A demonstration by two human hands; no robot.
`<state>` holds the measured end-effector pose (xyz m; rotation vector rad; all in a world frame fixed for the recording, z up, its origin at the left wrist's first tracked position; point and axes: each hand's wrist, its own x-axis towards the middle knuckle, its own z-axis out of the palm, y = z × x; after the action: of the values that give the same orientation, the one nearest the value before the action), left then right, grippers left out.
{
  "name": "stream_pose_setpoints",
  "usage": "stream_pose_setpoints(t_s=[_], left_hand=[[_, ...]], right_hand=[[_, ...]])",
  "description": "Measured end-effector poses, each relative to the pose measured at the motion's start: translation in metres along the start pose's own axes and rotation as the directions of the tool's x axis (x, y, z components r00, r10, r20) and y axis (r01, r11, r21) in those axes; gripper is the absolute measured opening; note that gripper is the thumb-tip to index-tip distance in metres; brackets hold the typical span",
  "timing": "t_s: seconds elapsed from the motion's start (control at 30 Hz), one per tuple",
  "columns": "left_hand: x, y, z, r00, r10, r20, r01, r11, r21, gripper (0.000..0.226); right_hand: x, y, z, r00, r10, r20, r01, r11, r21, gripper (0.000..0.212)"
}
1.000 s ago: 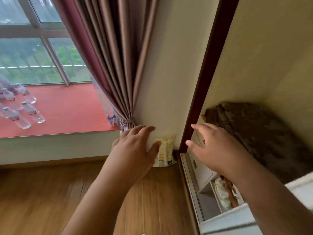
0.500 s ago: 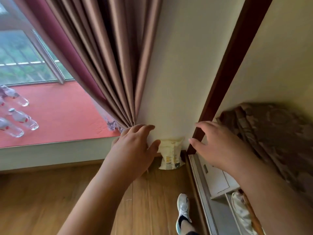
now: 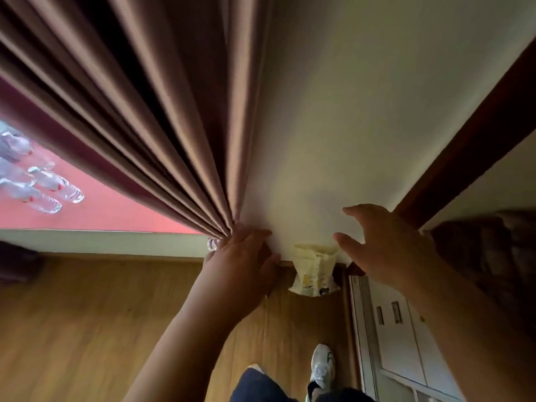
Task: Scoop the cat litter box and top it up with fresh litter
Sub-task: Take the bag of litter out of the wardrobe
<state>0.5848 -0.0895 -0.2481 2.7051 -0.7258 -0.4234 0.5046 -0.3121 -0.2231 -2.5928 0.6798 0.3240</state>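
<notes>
Head cam looks down a wall corner. Litter bag [image 3: 314, 268], pale yellow w/ printed front, stands upright on the wood floor [image 3: 87, 314], its back against the cream wall [image 3: 333, 126]; prob. parked there to stay out of the walkway & not tip. No litter box or scoop in view, so top-up litter is prob. being fetched first.

Left hand [image 3: 243, 265] is just left of the bag, right hand [image 3: 383, 245] just right & a bit above. Both released: fingers spread, loosely bent, holding nothing, not touching the bag. They bracket it, seemingly set to take it from both sides, which suits a floppy sack that sags if lifted one-handed. Left fingertips overlap the wall's base near the curtain hem; contact w/ wall can't be told.

Further out: pleated brown curtain [image 3: 130, 111] gathers to a point far left of the bag. Beyond it, red sill [image 3: 116, 210] w/ clear plastic bottles [image 3: 43, 192] lying down. Dark door frame [image 3: 470, 146] runs up right; white panelled cabinet [image 3: 406, 329] low right. Person's shoe [image 3: 322, 364] near, bottom centre, stepping in toward the bag.
</notes>
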Motion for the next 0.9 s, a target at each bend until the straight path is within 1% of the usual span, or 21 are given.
stream_pose_setpoints(t_s=[0.13, 0.27, 0.3, 0.4, 0.47, 0.6, 0.67, 0.77, 0.9], left_hand=[[0.040, -0.002, 0.029, 0.998, -0.005, 0.069, 0.007, 1.000, -0.019, 0.057], [0.084, -0.018, 0.067, 0.994, 0.016, 0.105, -0.012, 0.999, -0.037, 0.070], [0.096, -0.022, 0.078, 0.993, 0.023, 0.118, -0.019, 0.999, -0.038, 0.070], [0.129, -0.035, 0.116, 0.978, 0.004, 0.209, 0.016, 0.995, -0.097, 0.053], [0.149, -0.045, 0.147, 0.970, 0.014, 0.241, 0.018, 0.991, -0.130, 0.048], [0.189, -0.067, 0.221, 0.953, 0.038, 0.300, -0.004, 0.993, -0.114, 0.047], [0.207, -0.077, 0.258, 0.938, 0.020, 0.347, 0.020, 0.994, -0.111, 0.045], [0.231, -0.095, 0.312, 0.918, -0.017, 0.396, 0.065, 0.992, -0.107, 0.042], [0.263, -0.123, 0.381, 0.903, -0.070, 0.423, 0.134, 0.983, -0.122, 0.052]], right_hand=[[0.046, 0.022, 0.027, 0.999, -0.014, 0.040, 0.011, 0.996, 0.090, 0.062], [0.084, 0.042, 0.069, 0.998, 0.007, 0.070, -0.015, 0.993, 0.116, 0.061], [0.094, 0.048, 0.080, 0.997, 0.016, 0.072, -0.025, 0.993, 0.120, 0.060], [0.123, 0.064, 0.118, 0.994, 0.043, 0.095, -0.055, 0.991, 0.123, 0.058], [0.146, 0.079, 0.149, 0.992, 0.043, 0.119, -0.057, 0.992, 0.114, 0.059], [0.192, 0.107, 0.208, 0.980, 0.090, 0.180, -0.111, 0.988, 0.109, 0.064], [0.213, 0.119, 0.239, 0.967, 0.123, 0.222, -0.150, 0.983, 0.109, 0.067], [0.243, 0.138, 0.288, 0.954, 0.140, 0.264, -0.169, 0.982, 0.088, 0.074], [0.277, 0.159, 0.350, 0.926, 0.140, 0.352, -0.172, 0.983, 0.064, 0.082]])
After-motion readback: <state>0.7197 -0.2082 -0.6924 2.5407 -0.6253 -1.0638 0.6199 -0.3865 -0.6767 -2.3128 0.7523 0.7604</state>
